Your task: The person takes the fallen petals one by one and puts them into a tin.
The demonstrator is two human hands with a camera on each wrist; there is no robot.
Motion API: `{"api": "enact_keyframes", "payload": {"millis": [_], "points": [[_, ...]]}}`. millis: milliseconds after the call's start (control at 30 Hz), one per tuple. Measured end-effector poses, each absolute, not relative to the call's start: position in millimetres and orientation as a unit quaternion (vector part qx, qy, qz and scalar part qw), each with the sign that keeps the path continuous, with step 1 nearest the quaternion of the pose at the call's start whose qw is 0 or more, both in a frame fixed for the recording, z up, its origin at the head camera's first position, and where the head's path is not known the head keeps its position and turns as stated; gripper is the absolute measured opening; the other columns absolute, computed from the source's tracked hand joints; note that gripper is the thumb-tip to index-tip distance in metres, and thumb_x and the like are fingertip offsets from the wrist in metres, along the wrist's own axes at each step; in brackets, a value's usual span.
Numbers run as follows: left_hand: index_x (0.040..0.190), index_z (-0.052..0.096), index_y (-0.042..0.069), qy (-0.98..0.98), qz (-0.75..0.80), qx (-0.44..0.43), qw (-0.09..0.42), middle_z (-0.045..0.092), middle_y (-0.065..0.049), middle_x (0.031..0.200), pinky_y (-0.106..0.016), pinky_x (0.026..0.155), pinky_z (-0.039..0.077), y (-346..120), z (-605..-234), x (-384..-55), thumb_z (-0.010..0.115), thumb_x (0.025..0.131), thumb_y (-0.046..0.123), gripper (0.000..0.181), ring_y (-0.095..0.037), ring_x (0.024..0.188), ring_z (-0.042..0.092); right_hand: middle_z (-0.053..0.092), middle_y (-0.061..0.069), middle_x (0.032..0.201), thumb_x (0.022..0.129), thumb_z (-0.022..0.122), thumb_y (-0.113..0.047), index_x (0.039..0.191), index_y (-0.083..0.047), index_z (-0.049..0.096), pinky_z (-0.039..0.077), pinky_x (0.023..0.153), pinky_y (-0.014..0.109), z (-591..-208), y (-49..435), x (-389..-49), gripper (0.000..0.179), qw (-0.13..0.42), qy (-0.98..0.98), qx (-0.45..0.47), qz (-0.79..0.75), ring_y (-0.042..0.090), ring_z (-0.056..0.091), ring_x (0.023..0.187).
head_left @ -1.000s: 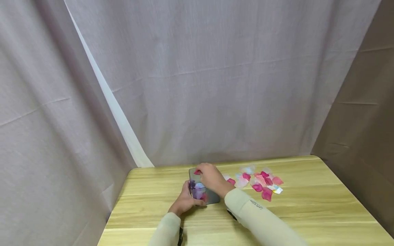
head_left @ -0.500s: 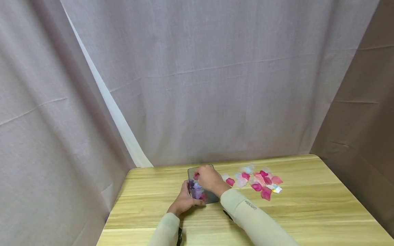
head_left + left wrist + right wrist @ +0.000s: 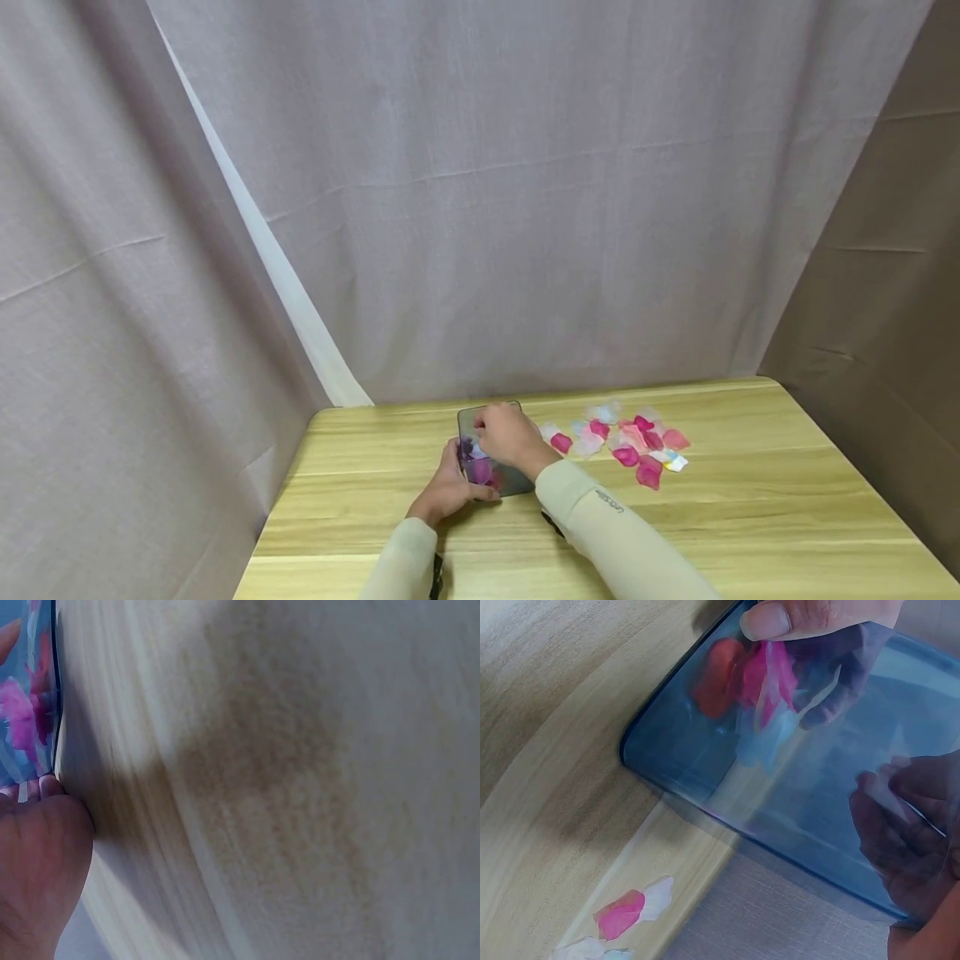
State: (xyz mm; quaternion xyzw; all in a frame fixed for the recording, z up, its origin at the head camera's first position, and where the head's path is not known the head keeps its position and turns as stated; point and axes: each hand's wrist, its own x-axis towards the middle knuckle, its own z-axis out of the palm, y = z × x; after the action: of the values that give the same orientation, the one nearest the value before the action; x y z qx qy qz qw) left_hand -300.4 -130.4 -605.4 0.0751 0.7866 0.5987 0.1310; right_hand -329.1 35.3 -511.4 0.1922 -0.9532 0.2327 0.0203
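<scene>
In the head view my left hand (image 3: 446, 487) grips the left side of a smoky see-through box (image 3: 517, 479) with rounded corners, thumb along its near edge. Its fingers also show at the box in the left wrist view. My right hand (image 3: 510, 433) is over the far part of the box, with loosely bent fingertips seen through the clear wall in the right wrist view. No pink petal shows at those fingertips. Inside the box, magenta petals (image 3: 769, 679), a red petal (image 3: 718, 679) and a pale blue petal (image 3: 765, 739) lie bunched near the left hand's end.
Several pink, coral and white petals (image 3: 648, 473) lie scattered on the wooden table (image 3: 750, 500), right of the box. A dark pink petal (image 3: 561, 443) lies nearer the right hand. Grey curtains (image 3: 562, 250) hang behind and beside the table.
The right hand had a pink petal in its fingertips over the box and has let it go; a magenta petal now shows lower inside. The left hand keeps its grip on the box.
</scene>
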Motion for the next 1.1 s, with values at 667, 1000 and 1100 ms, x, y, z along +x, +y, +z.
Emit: {"api": "enact_keyframes", "payload": {"millis": [667,1000,1100], "points": [[0.157,0.026,0.007,0.784,0.602,0.073,0.134,0.048,-0.02,0.154,-0.06,0.126,0.037,-132,-606,-300,0.095,0.072,0.01,0.111,-0.035,0.14,0.053,0.078,0.0,0.094,0.106,0.064,-0.021,0.105,-0.013,0.082,0.058,0.074,0.031,-511,40,-328,0.019,0.078,-0.923,0.208,0.313,0.01,0.064,0.082],[0.156,0.028,0.008,0.791,0.591,0.074,0.137,0.048,-0.018,0.149,-0.059,0.125,0.038,-135,-609,-301,0.097,0.072,0.014,0.109,-0.034,0.139,0.052,0.078,-0.005,0.106,0.103,0.069,-0.016,0.105,-0.017,0.081,0.063,0.091,0.038,-500,78,-266,0.012,0.237,-0.849,0.32,0.349,0.014,0.071,0.104],[0.156,0.028,0.009,0.788,0.596,0.078,0.134,0.049,-0.017,0.149,-0.06,0.127,0.035,-134,-610,-303,0.097,0.071,0.015,0.11,-0.032,0.139,0.051,0.077,-0.006,0.101,0.098,0.073,-0.01,0.099,-0.018,0.08,0.062,0.086,0.03,-505,88,-243,0.011,0.267,-0.829,0.367,0.326,0.01,0.069,0.099]]}}
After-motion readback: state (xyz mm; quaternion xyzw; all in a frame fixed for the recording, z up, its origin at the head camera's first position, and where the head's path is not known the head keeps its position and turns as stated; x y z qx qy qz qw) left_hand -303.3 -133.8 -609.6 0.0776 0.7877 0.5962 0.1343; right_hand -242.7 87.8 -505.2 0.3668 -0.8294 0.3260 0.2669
